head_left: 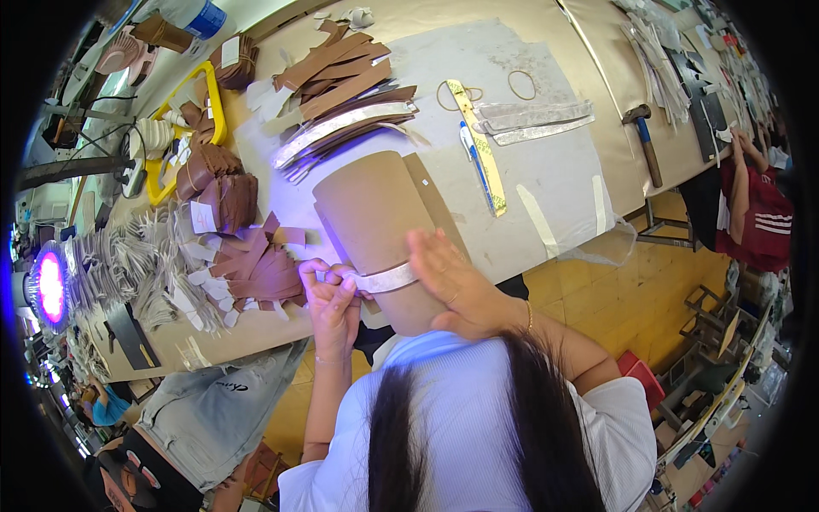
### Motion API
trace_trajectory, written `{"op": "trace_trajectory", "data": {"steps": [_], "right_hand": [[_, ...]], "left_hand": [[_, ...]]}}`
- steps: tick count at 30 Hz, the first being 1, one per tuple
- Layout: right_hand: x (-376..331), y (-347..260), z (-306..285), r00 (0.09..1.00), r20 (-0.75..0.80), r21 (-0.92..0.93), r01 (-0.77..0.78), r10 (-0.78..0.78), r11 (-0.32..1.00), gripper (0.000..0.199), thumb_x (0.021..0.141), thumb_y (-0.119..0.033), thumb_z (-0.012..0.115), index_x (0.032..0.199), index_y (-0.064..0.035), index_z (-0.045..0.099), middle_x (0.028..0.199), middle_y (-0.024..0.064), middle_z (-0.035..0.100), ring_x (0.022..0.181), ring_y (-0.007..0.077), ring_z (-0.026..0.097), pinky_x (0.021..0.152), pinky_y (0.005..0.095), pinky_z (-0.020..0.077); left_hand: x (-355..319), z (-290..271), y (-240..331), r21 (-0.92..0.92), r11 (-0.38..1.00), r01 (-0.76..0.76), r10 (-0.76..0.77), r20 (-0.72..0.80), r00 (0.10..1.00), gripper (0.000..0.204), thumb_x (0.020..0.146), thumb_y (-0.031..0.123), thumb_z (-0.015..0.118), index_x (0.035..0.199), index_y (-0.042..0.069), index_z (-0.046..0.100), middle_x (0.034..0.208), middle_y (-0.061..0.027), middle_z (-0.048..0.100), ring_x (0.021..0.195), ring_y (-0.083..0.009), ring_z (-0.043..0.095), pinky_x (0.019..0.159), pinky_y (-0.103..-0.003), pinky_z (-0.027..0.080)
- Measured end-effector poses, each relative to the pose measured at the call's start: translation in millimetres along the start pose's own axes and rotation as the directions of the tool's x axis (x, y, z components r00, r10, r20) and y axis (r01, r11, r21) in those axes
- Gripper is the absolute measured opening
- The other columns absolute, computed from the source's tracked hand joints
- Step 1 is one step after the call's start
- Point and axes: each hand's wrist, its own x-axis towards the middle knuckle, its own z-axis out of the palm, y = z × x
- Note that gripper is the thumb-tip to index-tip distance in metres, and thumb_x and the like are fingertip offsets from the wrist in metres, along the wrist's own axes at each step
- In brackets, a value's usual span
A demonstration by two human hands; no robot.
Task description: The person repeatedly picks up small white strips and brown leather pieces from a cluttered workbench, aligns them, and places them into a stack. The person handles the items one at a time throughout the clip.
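A curved brown sheet bends over the near edge of the table in front of me. Across its lower part lies a narrow whitish strip. My left hand is closed, thumb and fingers pinching the strip's left end. My right hand is open, its fingers stretched out over the strip's right end and the sheet. The palm hides what lies beneath it. Behind the sheet, a stack of long strips, brown with a pale one on top, rests on a grey sheet.
Right of the brown sheet lie a yellow ruler, a blue pen and pale strips. A hammer is at the table's right. Brown pieces, bundles and a yellow basket crowd the left. Another person works far right.
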Motion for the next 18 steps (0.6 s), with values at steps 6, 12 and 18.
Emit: {"op": "trace_trajectory", "data": {"steps": [6, 12, 18], "right_hand": [[-30.4, 12.5, 13.4, 0.948, -0.037, 0.442, -0.267, 0.315, 0.856, 0.087, 0.092, -0.065, 0.024, 0.149, -0.0065, -0.006, 0.156, 0.0168, -0.004, 0.144, 0.0317, 0.001, 0.115, 0.0392, 0.0056], [-26.6, 8.0, -13.7, 0.809, -0.008, 0.739, -0.391, 0.588, 0.548, 0.085, 0.095, -0.042, 0.046, 0.148, -0.0132, -0.014, 0.144, 0.0233, 0.032, 0.134, 0.0322, 0.033, 0.113, 0.0402, 0.0194], [-10.6, -16.7, -50.1, 0.77, -0.124, 0.941, -0.109, 0.626, 0.32, 0.095, 0.088, -0.003, 0.061, 0.149, -0.0187, -0.01, 0.123, 0.0261, 0.055, 0.112, 0.0271, 0.059, 0.099, 0.0393, 0.044]], "left_hand": [[2.5, -1.6, -2.0, -0.02, 0.999, 0.033, -0.033, -0.02, 0.999, 0.043, 0.084, -0.003, 0.063, 0.113, 0.015, 0.036, 0.096, -0.0055, 0.055, 0.091, -0.0161, 0.058, 0.083, -0.031, 0.05], [3.9, -5.1, -1.2, -0.011, 1.0, 0.027, -0.028, -0.062, 0.998, 0.041, 0.085, -0.004, 0.061, 0.112, 0.013, 0.036, 0.09, -0.0094, 0.059, 0.076, -0.0201, 0.06, 0.069, -0.031, 0.052], [1.9, -14.3, -1.9, -0.01, 1.0, 0.012, -0.013, -0.064, 0.998, 0.04, 0.086, -0.004, 0.06, 0.113, 0.012, 0.036, 0.091, -0.0096, 0.059, 0.076, -0.0214, 0.061, 0.069, -0.034, 0.054]]}}
